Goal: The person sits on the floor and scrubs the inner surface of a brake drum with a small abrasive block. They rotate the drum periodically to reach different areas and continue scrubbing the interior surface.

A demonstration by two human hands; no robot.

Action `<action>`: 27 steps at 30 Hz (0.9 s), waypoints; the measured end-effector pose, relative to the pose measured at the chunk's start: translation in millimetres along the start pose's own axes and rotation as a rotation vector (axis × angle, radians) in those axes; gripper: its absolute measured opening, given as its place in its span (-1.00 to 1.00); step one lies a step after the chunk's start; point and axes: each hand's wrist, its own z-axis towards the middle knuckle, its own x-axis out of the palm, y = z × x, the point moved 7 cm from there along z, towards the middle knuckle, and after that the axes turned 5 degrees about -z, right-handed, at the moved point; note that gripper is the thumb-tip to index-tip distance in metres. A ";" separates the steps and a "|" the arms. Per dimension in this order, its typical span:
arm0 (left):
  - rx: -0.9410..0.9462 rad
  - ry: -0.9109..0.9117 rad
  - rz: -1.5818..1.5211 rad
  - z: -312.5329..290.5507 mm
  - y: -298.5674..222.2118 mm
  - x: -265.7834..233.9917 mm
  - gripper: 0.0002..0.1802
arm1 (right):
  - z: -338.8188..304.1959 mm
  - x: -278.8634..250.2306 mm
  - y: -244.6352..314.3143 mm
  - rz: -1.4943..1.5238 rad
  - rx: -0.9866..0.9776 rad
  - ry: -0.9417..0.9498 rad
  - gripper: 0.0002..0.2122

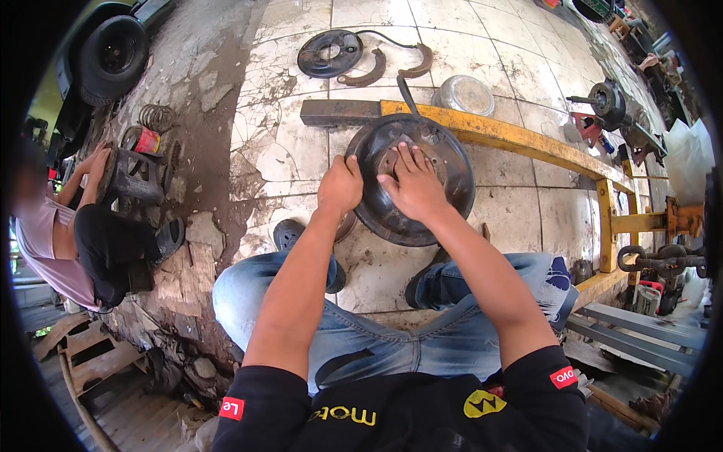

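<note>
A round black brake backing plate (444, 215) is tilted up in front of me, its lower edge between my feet. My left hand (340, 183) grips its left rim, with the fingers closed and partly hidden by the edge. Across the plate's centre lies my right hand (415, 184), palm down and fingers apart, covering part of the middle. A dark cable (407, 96) runs from the plate's top toward the curved brake shoes (367, 69). Farther off, a second backing plate (311, 63) rests flat on the tiles.
A yellow steel beam (520, 143) crosses just beyond the plate, next to a round metal cover (464, 96). A co-worker (64, 218) sits at the left, hands on a dark part, near a coil spring (156, 117) and a wheel (113, 54). A chain (663, 258) hangs at right.
</note>
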 end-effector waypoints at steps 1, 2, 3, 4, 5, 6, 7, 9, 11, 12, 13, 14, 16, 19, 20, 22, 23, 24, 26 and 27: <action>0.007 -0.004 -0.007 -0.4 0.4 0.6 -0.47 | 1.2 -2.3 -5.3 -0.015 0.012 -0.009 -0.31; 0.019 -0.011 -0.009 0.7 -1.5 0.6 -0.47 | 4.4 -7.6 -9.4 -0.031 0.027 -0.026 -0.31; 0.032 -0.017 -0.011 1.4 -3.1 1.4 -0.47 | 7.3 -12.3 -12.8 -0.046 0.043 -0.043 -0.31; 0.044 -0.022 -0.014 1.2 -3.6 3.4 -0.47 | 6.1 -8.7 -8.0 -0.068 0.051 -0.014 -0.30; 0.054 -0.025 -0.017 5.1 -4.0 5.8 -0.47 | 6.2 -8.0 -1.3 -0.092 0.060 -0.004 -0.30; 0.058 -0.038 -0.018 6.0 1.3 5.8 -0.47 | 2.7 -7.7 9.5 0.022 -0.015 -0.047 -0.31; 0.060 -0.055 -0.017 7.1 4.9 2.7 -0.47 | -2.4 -5.8 20.8 0.076 -0.117 -0.035 -0.30; 0.064 -0.040 -0.019 4.4 2.8 2.1 -0.47 | -11.7 -4.6 24.0 0.074 -0.156 0.020 -0.29; 0.073 -0.023 -0.024 4.9 -1.5 3.7 -0.47 | 2.3 -9.3 15.4 0.071 -0.096 0.035 -0.29; 0.080 -0.018 -0.027 6.2 -3.7 3.5 -0.46 | 6.9 -10.6 10.5 0.070 -0.064 0.046 -0.30; 0.087 -0.014 -0.031 7.1 -6.2 4.2 -0.46 | 7.9 -10.7 9.3 0.057 -0.073 0.028 -0.30; 0.083 -0.024 -0.023 6.0 -2.1 4.3 -0.46 | 6.1 -6.0 13.2 0.051 -0.089 0.012 -0.30; 0.080 -0.048 -0.012 8.1 4.7 0.9 -0.45 | -5.2 -8.0 24.4 0.085 -0.171 0.018 -0.32; 0.069 -0.066 -0.057 5.9 8.2 -0.8 -0.45 | -38.9 -9.2 34.9 0.038 -0.405 0.180 -0.34; 0.083 -0.063 -0.056 5.4 6.4 0.5 -0.44 | -46.0 -9.0 32.6 0.022 -0.430 0.196 -0.36; 0.111 -0.060 -0.053 6.0 3.0 1.5 -0.44 | -34.0 -14.1 27.8 0.048 -0.380 0.113 -0.37; 0.103 -0.053 -0.057 6.2 0.4 2.4 -0.44 | -27.8 -12.9 25.1 0.061 -0.349 0.073 -0.37; 0.096 -0.046 -0.060 6.9 -3.3 3.7 -0.44 | -21.6 -11.3 24.2 0.101 -0.307 0.023 -0.38; 0.077 -0.053 -0.048 6.7 -0.3 2.2 -0.44 | -28.0 -6.0 28.7 0.112 -0.328 0.062 -0.36; 0.071 -0.061 -0.043 6.2 2.5 2.4 -0.45 | -32.9 -8.9 31.4 0.111 -0.340 0.082 -0.36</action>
